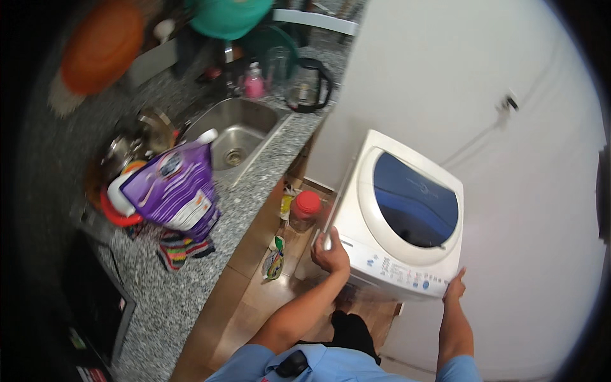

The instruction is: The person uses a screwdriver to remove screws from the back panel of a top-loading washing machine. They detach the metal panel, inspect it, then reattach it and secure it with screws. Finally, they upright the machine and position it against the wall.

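Note:
A white top-loading washing machine (pixel 356 223) with a dark blue see-through lid (pixel 417 197) stands ahead of me, turned at an angle. Its lid is down, and a control panel (pixel 394 270) runs along the near edge. My left hand (pixel 331 254) grips the near left corner, fingers bent round the side edge. At the near right corner, my right hand (pixel 454 286) holds the body by its side, thumb up by the panel's end. Most of the right fingers are hidden from view.
A granite counter (pixel 254 191) with a steel sink (pixel 245 130) runs along the left, bearing a purple pouch (pixel 175 184), dishes and a glass jug (pixel 309 86). On the floor between counter and machine are a red-lidded jar (pixel 305 210) and a packet (pixel 273 260). A white wall (pixel 522 210) stands right.

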{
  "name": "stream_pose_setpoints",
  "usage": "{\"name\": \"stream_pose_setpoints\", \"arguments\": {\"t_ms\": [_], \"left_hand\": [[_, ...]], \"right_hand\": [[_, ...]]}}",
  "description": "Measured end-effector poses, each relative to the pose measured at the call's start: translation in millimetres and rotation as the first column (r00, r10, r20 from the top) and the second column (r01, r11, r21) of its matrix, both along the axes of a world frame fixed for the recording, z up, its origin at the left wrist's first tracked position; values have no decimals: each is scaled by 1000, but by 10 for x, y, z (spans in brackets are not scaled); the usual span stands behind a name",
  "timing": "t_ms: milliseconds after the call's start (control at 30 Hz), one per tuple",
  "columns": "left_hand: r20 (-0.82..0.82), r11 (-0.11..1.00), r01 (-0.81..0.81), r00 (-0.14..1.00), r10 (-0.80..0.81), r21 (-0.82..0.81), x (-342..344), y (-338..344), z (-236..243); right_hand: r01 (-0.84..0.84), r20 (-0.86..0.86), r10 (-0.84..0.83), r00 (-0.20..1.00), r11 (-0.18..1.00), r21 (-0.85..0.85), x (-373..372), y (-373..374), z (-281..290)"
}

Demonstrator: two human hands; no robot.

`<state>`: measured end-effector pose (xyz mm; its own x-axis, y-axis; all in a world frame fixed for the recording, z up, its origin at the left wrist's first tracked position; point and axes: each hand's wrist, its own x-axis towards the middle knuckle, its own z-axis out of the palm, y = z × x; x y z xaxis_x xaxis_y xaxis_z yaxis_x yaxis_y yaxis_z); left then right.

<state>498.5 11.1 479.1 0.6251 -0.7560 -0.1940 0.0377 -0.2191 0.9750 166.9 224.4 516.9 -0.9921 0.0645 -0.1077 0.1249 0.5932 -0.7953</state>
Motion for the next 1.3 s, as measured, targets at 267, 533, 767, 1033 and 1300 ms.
{"name": "stream_pose_setpoints", "arguments": {"t_ms": [267, 533, 767, 1033, 1300], "left_hand": [[-71, 999, 46, 996, -47, -13, 44, -601, -180], [-79, 992, 123, 989, -123, 0, -145, -336, 142], [-295, 973, 229, 927, -230, -37, -62, -368, 82], [100, 779, 593, 779, -619, 206, 938, 732, -375], [-224, 202, 515, 649, -727, 833, 2796, 4486, -1141]], "right_hand": [[-48, -40, 55, 998, 988, 148, -183, -512, -71], [-62, 39, 56, 998, 985, 164, -225, -261, -16], [-170, 161, 168, 972, 985, -6, -258, -237, -16], [-177, 40, 177, 983, 984, -23, -374, -247, -383], [-515, -31, 517, 855, 855, 52, -790, -60, -1012]]}}
